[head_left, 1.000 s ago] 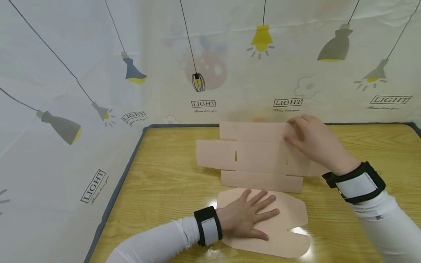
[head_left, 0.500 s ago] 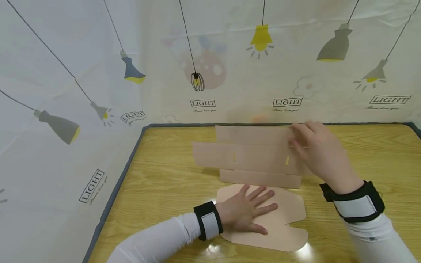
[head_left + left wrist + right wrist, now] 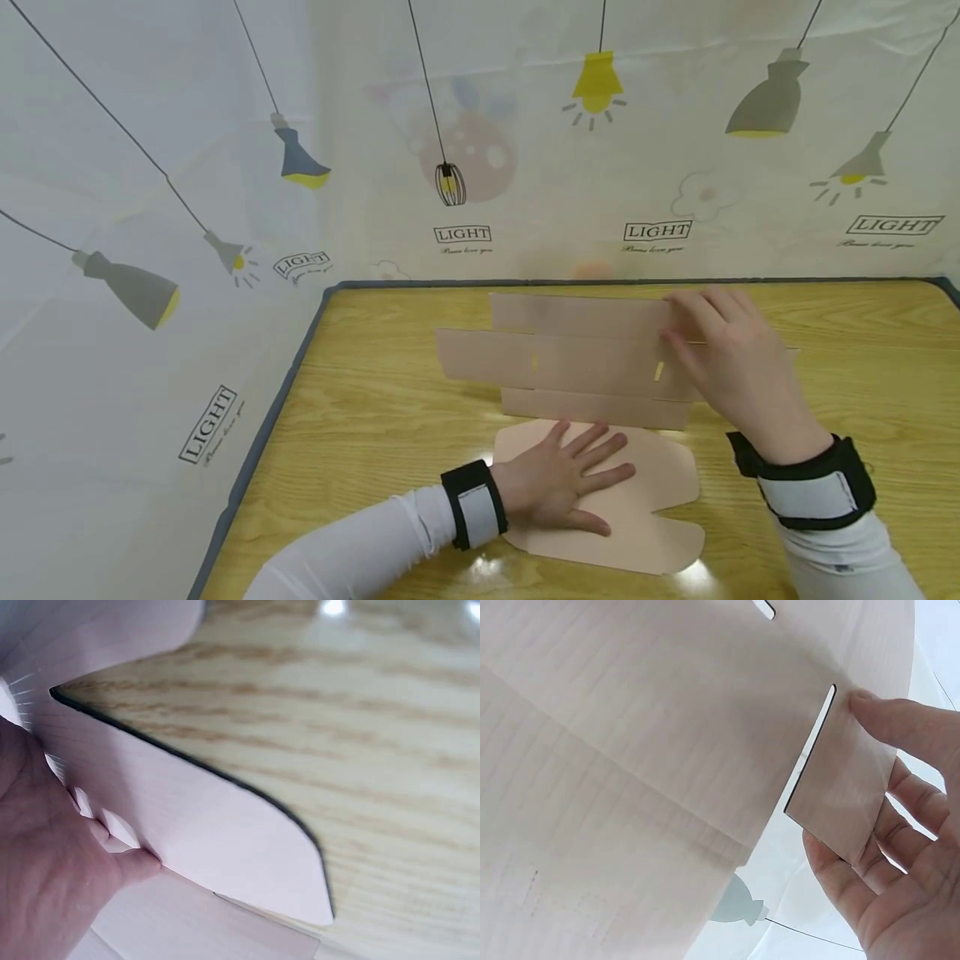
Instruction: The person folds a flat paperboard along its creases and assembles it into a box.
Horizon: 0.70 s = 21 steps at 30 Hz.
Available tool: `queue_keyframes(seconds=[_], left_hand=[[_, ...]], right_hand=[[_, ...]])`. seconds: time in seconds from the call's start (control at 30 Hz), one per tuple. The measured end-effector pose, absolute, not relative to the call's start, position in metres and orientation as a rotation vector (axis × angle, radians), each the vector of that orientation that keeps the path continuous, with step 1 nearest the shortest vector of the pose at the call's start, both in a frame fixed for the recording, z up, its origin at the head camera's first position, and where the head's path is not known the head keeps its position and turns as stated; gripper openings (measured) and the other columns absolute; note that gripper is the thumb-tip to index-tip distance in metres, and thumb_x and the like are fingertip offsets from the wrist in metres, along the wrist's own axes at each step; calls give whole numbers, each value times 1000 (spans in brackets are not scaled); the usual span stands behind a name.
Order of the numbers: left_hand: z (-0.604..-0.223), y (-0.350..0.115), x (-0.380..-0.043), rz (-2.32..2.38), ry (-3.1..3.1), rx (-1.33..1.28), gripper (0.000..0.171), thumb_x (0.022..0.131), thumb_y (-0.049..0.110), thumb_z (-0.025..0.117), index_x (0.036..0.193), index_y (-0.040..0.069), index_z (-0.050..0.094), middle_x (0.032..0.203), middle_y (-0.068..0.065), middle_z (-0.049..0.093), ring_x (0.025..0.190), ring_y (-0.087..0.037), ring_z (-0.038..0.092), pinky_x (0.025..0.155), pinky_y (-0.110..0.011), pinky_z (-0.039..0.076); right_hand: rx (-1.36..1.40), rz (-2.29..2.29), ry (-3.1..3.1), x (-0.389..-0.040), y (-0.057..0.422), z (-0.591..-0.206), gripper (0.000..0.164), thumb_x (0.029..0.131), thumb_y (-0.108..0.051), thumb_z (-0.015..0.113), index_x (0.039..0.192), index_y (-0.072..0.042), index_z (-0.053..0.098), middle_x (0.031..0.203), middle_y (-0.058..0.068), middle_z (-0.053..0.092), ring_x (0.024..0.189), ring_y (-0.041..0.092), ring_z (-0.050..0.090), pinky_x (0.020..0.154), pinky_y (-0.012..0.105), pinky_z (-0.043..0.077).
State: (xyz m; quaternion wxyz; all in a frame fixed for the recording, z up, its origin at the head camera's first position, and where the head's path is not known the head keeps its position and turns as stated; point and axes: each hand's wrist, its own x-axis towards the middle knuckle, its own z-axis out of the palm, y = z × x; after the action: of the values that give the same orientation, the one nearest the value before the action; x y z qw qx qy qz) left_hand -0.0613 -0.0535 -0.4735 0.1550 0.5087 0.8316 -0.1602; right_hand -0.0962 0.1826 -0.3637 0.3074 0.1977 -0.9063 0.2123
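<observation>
The right hand (image 3: 738, 367) pinched slotted card (image 3: 592, 363). The left hand (image 3: 558, 483) lay spread on notched card (image 3: 671, 477). Beyond their fingers, "LIGHT" (image 3: 658, 231) showed.

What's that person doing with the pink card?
They're handling two flat pieces of it at a wooden table. The left hand rests, fingers spread, on the notched piece. The right hand pinches the slotted piece near its far right corner and seems to hold it tilted up. Its flaps stick out unfolded, and the two pieces aren't joined.
</observation>
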Motion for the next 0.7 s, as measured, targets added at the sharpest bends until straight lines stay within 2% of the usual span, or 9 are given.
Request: queue_keyframes(seconds=[0.23, 0.53, 0.7], left_hand=[[-475, -54, -61, -498, 2412, 1477, 81, 103, 77, 22, 170, 36, 1, 181, 2, -6, 169, -19, -3, 135, -53, 23], [-477, -54, -76, -666, 2574, 1652, 96, 94, 89, 27, 170, 32, 16, 181, -1, 5, 169, -21, 6, 135, -55, 20], [-476, -54, -81, -639, 2541, 1652, 95, 95, 88, 27, 170, 30, 14, 181, -2, 2, 169, -21, 4, 135, -55, 22]], right_hand=[[539, 514, -2400, -98, 185, -367, 53, 75, 0, 90, 123, 4, 67, 109, 25, 68, 105, 44, 60, 85, 57, 57], [573, 502, -2372, -106, 189, -370, 54, 74, 1, 89, 122, 5, 66, 102, 22, 65, 99, 44, 59, 82, 54, 55], [586, 474, -2385, -109, 191, -371, 56, 73, 1, 90, 122, 5, 65, 100, 22, 64, 98, 44, 58, 81, 54, 54]])
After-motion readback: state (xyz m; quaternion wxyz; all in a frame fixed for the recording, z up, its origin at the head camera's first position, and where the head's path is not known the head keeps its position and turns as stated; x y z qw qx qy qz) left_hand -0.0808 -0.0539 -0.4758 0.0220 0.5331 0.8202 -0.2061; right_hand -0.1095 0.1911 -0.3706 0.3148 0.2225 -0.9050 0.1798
